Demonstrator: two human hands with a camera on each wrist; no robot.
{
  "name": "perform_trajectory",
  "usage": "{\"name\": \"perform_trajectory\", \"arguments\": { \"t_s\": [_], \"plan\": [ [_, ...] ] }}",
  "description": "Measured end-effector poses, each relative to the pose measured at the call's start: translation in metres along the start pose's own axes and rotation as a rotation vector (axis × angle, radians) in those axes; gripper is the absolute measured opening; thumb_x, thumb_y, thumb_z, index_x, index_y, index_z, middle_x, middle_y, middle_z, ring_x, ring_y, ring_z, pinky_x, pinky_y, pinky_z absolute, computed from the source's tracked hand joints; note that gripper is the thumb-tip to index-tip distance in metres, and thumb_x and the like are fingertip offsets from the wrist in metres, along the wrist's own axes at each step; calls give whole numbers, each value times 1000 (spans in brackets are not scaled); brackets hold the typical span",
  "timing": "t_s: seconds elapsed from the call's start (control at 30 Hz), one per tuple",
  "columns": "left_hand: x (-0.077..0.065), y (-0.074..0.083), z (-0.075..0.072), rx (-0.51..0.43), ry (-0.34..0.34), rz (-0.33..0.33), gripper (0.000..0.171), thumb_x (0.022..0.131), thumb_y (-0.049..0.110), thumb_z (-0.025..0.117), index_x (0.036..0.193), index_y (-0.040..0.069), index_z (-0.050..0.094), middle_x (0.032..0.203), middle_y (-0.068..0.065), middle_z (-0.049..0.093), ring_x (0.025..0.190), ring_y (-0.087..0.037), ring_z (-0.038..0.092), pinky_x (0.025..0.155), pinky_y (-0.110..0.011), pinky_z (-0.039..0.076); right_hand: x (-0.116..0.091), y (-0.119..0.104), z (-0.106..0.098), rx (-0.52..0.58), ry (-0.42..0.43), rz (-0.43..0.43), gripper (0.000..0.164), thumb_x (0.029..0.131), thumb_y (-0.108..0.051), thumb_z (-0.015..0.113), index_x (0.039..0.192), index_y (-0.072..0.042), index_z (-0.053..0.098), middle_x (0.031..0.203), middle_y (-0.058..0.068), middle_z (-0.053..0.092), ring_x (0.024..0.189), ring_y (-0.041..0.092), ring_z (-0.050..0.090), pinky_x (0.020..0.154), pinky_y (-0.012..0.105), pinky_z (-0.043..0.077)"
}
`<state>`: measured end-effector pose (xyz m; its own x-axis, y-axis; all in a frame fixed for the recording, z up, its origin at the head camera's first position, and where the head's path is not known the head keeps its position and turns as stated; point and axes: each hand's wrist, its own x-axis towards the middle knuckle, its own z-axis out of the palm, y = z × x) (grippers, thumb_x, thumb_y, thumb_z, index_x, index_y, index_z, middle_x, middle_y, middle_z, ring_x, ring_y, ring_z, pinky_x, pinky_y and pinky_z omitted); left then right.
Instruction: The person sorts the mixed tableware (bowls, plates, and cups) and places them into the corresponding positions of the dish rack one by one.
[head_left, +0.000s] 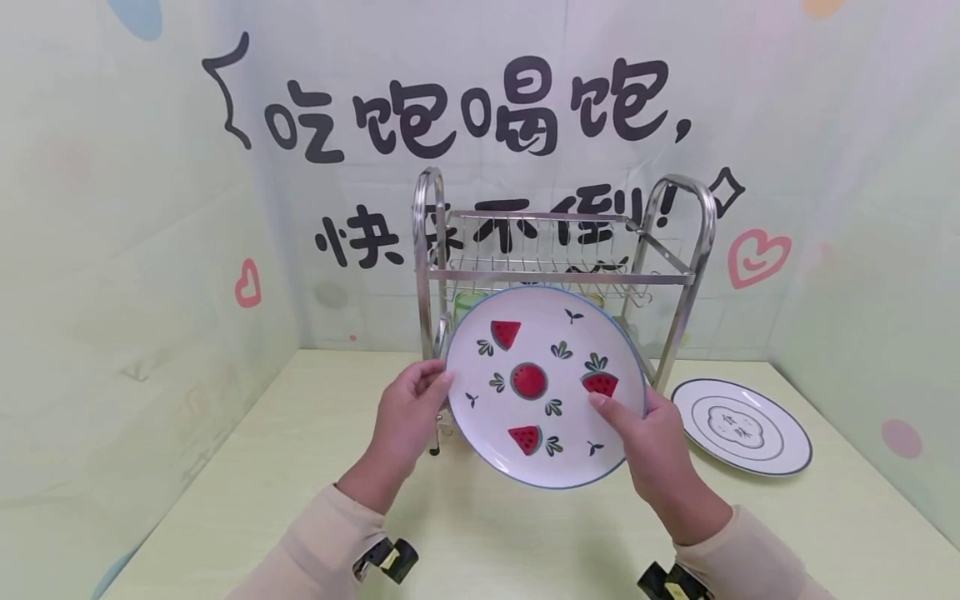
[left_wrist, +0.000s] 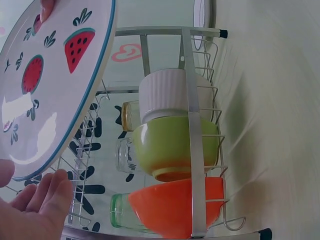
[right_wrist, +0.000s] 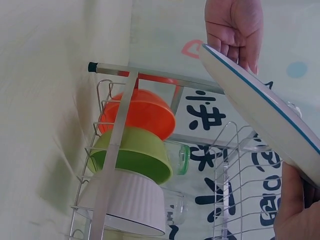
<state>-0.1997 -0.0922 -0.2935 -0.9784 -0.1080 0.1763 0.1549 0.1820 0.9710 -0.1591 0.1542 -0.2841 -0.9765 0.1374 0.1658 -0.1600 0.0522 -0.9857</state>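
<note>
Both hands hold a white plate (head_left: 540, 458) with a blue rim and watermelon pictures, its decorated face tilted toward the head camera. The left hand (head_left: 397, 417) is at the plate's left rim, thumb at the edge and fingers by the rim in the left wrist view. My right hand (head_left: 663, 454) grips the right side, its thumb lying over the painted face and the other fingers behind. Behind the plate stands a two-tier metal dish rack (head_left: 562, 277), partly hidden by it in the head view.
On the rack's lower tier sit an orange bowl (left_wrist: 170, 205), a green bowl (left_wrist: 172, 142) and a white ribbed bowl (left_wrist: 162, 92), with glass cups (left_wrist: 125, 155) beside them. A second white plate (head_left: 686, 400) lies on the table (head_left: 300, 433), right of the rack. Printed walls enclose the table.
</note>
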Motion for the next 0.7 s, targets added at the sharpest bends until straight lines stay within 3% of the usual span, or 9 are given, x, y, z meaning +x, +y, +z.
{"name": "perform_trajectory", "arguments": {
  "t_s": [0.37, 0.53, 0.7],
  "plan": [
    [16, 13, -18, 75, 101, 44, 35, 97, 18, 57, 127, 0, 50, 123, -14, 57, 118, -27, 52, 101, -42, 44, 2, -20, -16, -65, 25, -7, 42, 95, -20, 62, 132, -2, 51, 111, 5, 70, 87, 11, 70, 76, 33, 57],
    [27, 16, -22, 84, 118, 41, 40, 97, 15, 58, 130, -2, 46, 126, -16, 52, 122, -28, 49, 102, -43, 43, 4, -32, -24, 1, 9, -48, 45, 94, -20, 63, 131, 3, 49, 97, -12, 70, 85, 8, 70, 75, 28, 57],
    [36, 18, -23, 99, 109, 36, 45, 96, 14, 59, 133, -3, 42, 129, -18, 49, 124, -30, 47, 104, -43, 42, 8, -45, -31, 71, -1, -95, 44, 92, -22, 66, 128, -2, 50, 99, -13, 69, 88, 10, 70, 74, 29, 57]
  ]
}}
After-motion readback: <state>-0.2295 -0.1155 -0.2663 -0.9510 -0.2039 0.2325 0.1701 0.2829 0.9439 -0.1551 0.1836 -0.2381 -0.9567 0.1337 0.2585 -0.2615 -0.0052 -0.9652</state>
